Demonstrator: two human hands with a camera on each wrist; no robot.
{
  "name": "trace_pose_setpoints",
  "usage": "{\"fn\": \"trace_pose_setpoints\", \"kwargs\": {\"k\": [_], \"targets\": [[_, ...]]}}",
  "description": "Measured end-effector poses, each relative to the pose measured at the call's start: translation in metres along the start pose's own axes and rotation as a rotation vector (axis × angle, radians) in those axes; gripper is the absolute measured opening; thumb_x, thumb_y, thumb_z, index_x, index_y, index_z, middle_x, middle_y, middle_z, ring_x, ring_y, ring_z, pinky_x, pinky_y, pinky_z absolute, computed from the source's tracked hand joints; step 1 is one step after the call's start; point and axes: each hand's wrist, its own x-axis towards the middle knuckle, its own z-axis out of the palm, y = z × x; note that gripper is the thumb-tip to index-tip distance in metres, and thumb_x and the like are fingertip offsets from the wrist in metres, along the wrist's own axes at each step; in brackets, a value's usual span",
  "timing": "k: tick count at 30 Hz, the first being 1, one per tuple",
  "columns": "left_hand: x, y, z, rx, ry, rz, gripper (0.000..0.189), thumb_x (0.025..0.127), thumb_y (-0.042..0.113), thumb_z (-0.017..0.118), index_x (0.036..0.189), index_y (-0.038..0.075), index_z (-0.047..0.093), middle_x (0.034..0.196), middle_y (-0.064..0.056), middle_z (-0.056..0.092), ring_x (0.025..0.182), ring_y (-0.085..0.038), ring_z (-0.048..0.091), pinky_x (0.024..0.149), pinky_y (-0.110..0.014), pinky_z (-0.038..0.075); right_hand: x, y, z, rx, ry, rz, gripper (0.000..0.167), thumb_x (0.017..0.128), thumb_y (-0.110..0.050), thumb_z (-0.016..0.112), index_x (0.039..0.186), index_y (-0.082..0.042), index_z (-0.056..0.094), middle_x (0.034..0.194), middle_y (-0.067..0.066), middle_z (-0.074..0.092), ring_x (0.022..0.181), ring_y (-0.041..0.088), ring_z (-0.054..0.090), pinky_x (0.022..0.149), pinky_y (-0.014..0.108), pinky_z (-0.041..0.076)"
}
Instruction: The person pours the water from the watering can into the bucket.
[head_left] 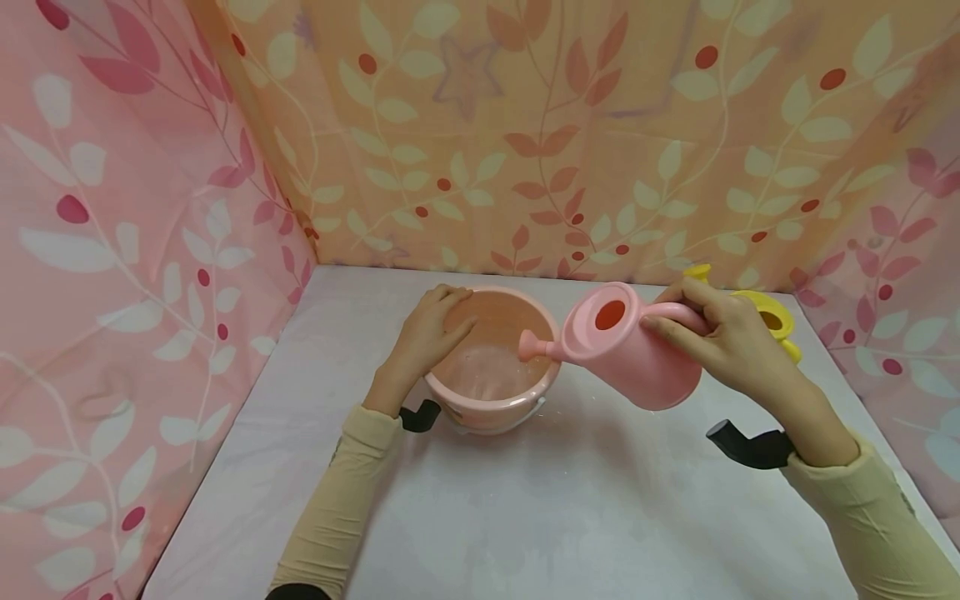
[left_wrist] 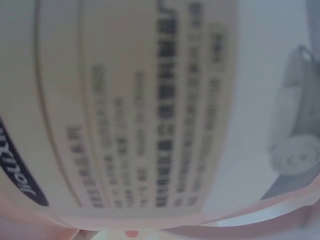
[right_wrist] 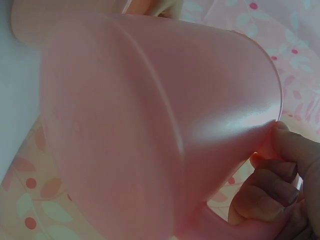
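Observation:
A pink watering can (head_left: 637, 354) is tilted left, its spout rose (head_left: 534, 345) over the inside of a pink bucket (head_left: 491, 404). My right hand (head_left: 712, 329) grips the can's handle; in the right wrist view, curled fingers (right_wrist: 267, 192) wrap round it, with the can's base toward the camera. My left hand (head_left: 427, 333) holds the bucket's left rim, thumb over the opening. What looks like clear water lies in the bottom of the bucket. A printed label (left_wrist: 150, 125) on the bucket fills the left wrist view, where the left fingers are hidden.
Behind my right hand stands a yellow object (head_left: 772, 315), partly hidden, perhaps another watering can. Small droplets dot the white tabletop (head_left: 525, 517) beside the bucket. Leaf-patterned cloth walls (head_left: 465, 167) enclose the back and both sides.

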Motion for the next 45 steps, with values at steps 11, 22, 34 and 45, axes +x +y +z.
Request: {"fn": "trace_pose_setpoints", "kwargs": {"k": [11, 22, 34, 45], "targets": [[0.007, 0.004, -0.001, 0.068, 0.013, 0.043, 0.045, 0.086, 0.026, 0.066, 0.124, 0.003, 0.058, 0.106, -0.011, 0.055, 0.096, -0.026, 0.05, 0.078, -0.038, 0.045, 0.0, 0.0, 0.001, -0.017, -0.006, 0.009, 0.023, 0.075, -0.007, 0.076, 0.09, -0.015, 0.06, 0.078, -0.008, 0.058, 0.069, 0.002, 0.05, 0.061, 0.01, 0.044], [0.011, 0.004, 0.002, 0.08, 0.048, 0.047, 0.045, 0.087, 0.028, 0.065, 0.123, 0.003, 0.059, 0.102, -0.011, 0.053, 0.092, -0.026, 0.048, 0.073, -0.037, 0.044, 0.001, -0.001, 0.001, -0.029, 0.0, 0.001, 0.023, 0.074, -0.007, 0.076, 0.089, -0.015, 0.06, 0.077, -0.008, 0.057, 0.068, 0.002, 0.049, 0.06, 0.011, 0.043], [0.014, 0.005, 0.004, 0.095, 0.037, 0.006, 0.041, 0.087, 0.027, 0.065, 0.121, 0.004, 0.061, 0.099, -0.009, 0.051, 0.093, -0.025, 0.047, 0.071, -0.036, 0.044, 0.002, -0.002, 0.001, -0.038, 0.003, -0.009, 0.023, 0.074, -0.007, 0.077, 0.088, -0.015, 0.06, 0.077, -0.008, 0.057, 0.068, 0.001, 0.049, 0.06, 0.011, 0.042], [0.014, 0.005, 0.004, 0.09, 0.037, -0.008, 0.042, 0.087, 0.027, 0.065, 0.122, 0.004, 0.06, 0.098, -0.008, 0.05, 0.093, -0.024, 0.045, 0.069, -0.034, 0.044, 0.005, -0.002, 0.0, -0.037, -0.003, -0.029, 0.024, 0.073, -0.007, 0.077, 0.089, -0.014, 0.06, 0.076, -0.009, 0.057, 0.067, 0.001, 0.049, 0.059, 0.011, 0.042]]}}
